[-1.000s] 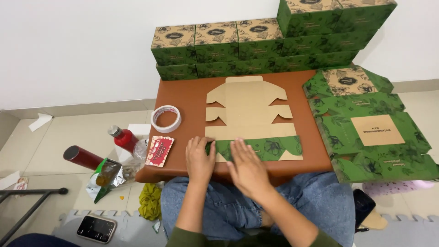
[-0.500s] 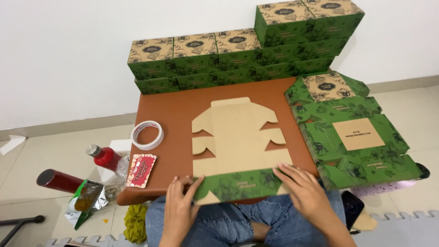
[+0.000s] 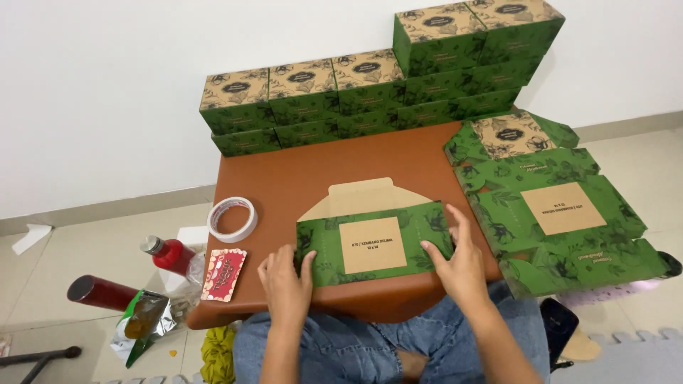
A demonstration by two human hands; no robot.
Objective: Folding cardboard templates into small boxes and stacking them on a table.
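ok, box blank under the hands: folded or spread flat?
Folded. The box blank lies doubled, green printed panel up over brown cardboard; left hand and right hand press its ends.

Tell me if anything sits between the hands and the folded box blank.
Nothing does. The left hand rests on the left edge of the blank, and the right hand presses on its right edge. The tape roll and the red card lie off to the left, apart from both.

Folded carton [image 3: 373,243] on table [image 3: 299,178]; tape roll [image 3: 232,219] left, box stack [image 3: 370,89] behind.
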